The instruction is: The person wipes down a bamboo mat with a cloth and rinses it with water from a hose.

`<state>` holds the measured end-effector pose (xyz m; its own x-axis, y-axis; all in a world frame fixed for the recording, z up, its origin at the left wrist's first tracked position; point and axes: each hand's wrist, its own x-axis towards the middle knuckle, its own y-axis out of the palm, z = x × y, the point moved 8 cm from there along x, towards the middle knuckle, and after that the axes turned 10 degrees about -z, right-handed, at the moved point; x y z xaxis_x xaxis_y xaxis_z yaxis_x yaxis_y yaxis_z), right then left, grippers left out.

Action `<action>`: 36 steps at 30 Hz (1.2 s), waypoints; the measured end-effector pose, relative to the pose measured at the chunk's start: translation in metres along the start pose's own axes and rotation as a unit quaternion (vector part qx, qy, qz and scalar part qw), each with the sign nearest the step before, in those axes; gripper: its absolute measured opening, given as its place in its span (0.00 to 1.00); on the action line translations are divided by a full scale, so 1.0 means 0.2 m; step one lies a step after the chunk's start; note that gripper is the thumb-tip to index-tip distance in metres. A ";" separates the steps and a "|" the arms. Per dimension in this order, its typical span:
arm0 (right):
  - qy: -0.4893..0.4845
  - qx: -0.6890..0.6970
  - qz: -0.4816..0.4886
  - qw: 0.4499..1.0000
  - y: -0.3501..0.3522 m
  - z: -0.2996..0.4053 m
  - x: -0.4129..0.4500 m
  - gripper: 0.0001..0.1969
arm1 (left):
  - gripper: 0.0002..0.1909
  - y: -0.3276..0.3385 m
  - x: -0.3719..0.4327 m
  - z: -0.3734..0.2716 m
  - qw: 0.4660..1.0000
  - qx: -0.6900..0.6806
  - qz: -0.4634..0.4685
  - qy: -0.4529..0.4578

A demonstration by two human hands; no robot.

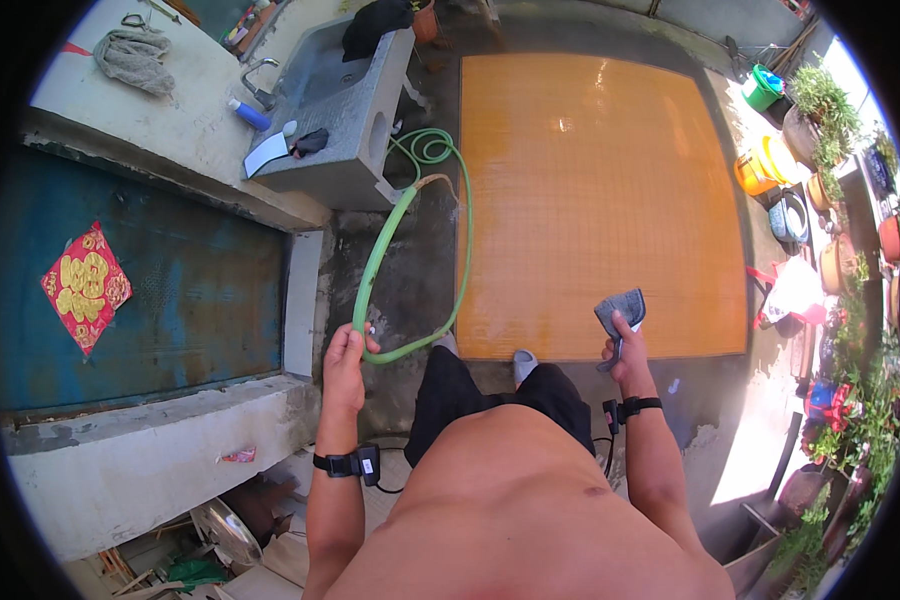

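Note:
My left hand (347, 354) grips a green garden hose (379, 259) beside my left leg. From the hand the hose runs up to its end near the stone sink, where what looks like a stream of water arcs towards the mat. The rest of it loops along the mat's left edge and coils by the sink. In my right hand (627, 352) is a handled scrubber (621, 306) with a grey fabric-like head, held above the mat's near right part. The large orange-brown woven mat (600, 210), possibly bamboo, lies flat in front of my feet, its surface shiny and wet-looking.
The stone sink (311, 97) with a faucet (259, 82) stands at the upper left. Along the right are a green bucket (761, 90), a yellow bucket (757, 171), a basin (789, 215) and potted plants (825, 105). A blue-green door (195, 300) bears a red diamond decoration (86, 289).

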<state>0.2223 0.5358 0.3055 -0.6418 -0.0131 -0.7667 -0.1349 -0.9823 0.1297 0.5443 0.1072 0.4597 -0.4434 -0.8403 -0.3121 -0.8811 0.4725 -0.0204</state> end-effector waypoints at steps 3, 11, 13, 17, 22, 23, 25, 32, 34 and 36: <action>-0.009 0.033 0.008 0.999 0.19 0.06 0.00 0.13 | 0.16 0.05 0.23 -0.05 0.999 0.012 0.026 -0.024; -0.200 -0.098 -0.010 0.975 0.91 0.32 -0.03 0.16 | 0.17 0.14 1.00 -0.13 0.992 -0.029 0.105 -0.069; -0.288 -0.173 -0.028 0.942 1.18 0.40 -0.08 0.20 | 0.16 0.13 1.16 -0.22 0.989 0.015 0.143 -0.038; -0.408 -0.435 -0.048 0.801 1.72 0.56 -0.17 0.15 | 0.14 0.09 1.40 -0.26 0.985 0.025 0.164 -0.050; -0.365 -0.456 -0.071 0.808 2.14 0.51 0.09 0.10 | 0.14 -0.04 1.63 -0.21 0.983 0.038 0.158 -0.087; -0.321 -0.447 -0.068 0.832 2.24 0.48 0.15 0.10 | 0.14 -0.09 1.66 -0.20 0.986 0.030 0.142 -0.088; -0.266 -0.348 0.018 0.899 2.48 0.41 0.22 0.11 | 0.14 -0.14 1.67 -0.19 0.984 0.053 0.133 -0.104; 0.038 -0.045 0.298 0.953 3.55 0.21 0.02 0.29 | 0.13 -0.27 1.73 -0.16 0.985 0.010 0.085 -0.148; -0.047 -0.113 0.225 0.967 3.60 0.21 0.06 0.37 | 0.13 -0.24 1.75 -0.17 0.986 -0.007 0.082 -0.144; -0.149 -0.232 0.159 0.948 3.58 0.22 0.03 0.55 | 0.13 -0.21 1.76 -0.18 0.986 -0.022 0.080 -0.144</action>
<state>0.0889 -0.1585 0.4224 -0.7888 -0.3369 -0.5141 0.4034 -0.9148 -0.0195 0.4200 -0.2180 0.3850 -0.5173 -0.6423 -0.5655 -0.8130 0.5752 0.0904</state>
